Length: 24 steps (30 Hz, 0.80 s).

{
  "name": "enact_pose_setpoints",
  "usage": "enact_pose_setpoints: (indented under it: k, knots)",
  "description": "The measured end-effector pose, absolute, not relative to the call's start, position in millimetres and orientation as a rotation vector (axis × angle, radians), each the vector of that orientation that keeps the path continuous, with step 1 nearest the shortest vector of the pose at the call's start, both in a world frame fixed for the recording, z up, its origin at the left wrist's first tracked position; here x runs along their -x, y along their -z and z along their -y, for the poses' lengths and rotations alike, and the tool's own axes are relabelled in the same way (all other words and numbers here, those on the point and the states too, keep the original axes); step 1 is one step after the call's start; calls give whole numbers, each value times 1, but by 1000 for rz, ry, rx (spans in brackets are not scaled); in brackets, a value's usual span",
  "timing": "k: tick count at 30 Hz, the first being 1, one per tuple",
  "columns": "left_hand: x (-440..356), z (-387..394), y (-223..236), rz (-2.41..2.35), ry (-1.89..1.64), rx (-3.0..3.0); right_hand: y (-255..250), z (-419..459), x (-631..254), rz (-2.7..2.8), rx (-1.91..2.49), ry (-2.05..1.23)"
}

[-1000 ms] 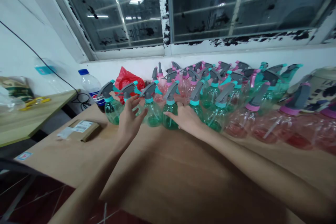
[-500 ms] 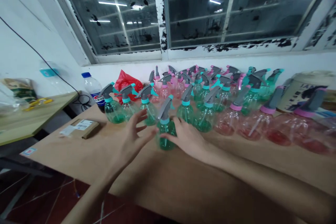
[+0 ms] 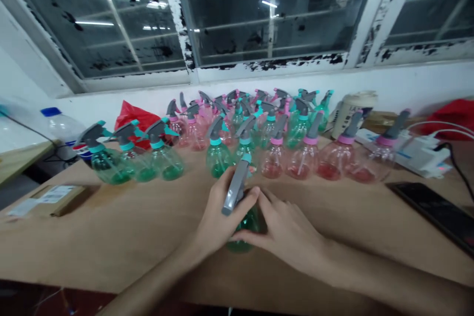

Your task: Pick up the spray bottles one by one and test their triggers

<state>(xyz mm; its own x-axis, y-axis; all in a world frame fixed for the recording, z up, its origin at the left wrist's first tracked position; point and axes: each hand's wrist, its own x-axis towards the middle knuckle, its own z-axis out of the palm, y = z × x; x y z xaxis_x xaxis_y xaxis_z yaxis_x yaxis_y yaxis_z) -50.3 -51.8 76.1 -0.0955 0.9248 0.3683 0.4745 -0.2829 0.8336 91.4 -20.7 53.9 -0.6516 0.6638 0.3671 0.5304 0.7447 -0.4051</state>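
A green spray bottle (image 3: 249, 221) with a grey sprayer head stands upright near the front of the table, its nozzle facing away from me. My left hand (image 3: 215, 212) wraps round its neck just under the head, thumb toward me. Lower down, my right hand (image 3: 296, 232) grips the bottle's body from the right, with the thumb across its near side. My fingers hide much of the neck and collar. Just beyond stand other green spray bottles (image 3: 218, 155) and a row of pink spray bottles (image 3: 307, 160), each with some coloured liquid inside.
More spray bottles crowd against the wall behind. A red plastic bag (image 3: 135, 118), a blue-capped drink bottle (image 3: 61, 126) and a flat cardboard box (image 3: 70, 200) are on the left. To the right lie a phone (image 3: 433, 207), a white power strip (image 3: 422, 155) and a large printed tub (image 3: 351, 113).
The green spray bottle has come closer to me, away from the others. My left hand, open beside it before, has closed round its neck. The view has turned to the right.
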Motion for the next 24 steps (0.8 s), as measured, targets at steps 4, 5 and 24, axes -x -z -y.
enact_pose_setpoints:
  k: [4,5,24]
  knots:
    - [22,35,-70,-1448,-1360,-1729,-47,17,-121,2446,971,-206]
    - [16,32,-70,-1415,-1355,-1724,-47,16,-127,2449,985,-192]
    - [21,3,-75,-1333,-1215,-1629,21,-57,-195,2592,642,-310]
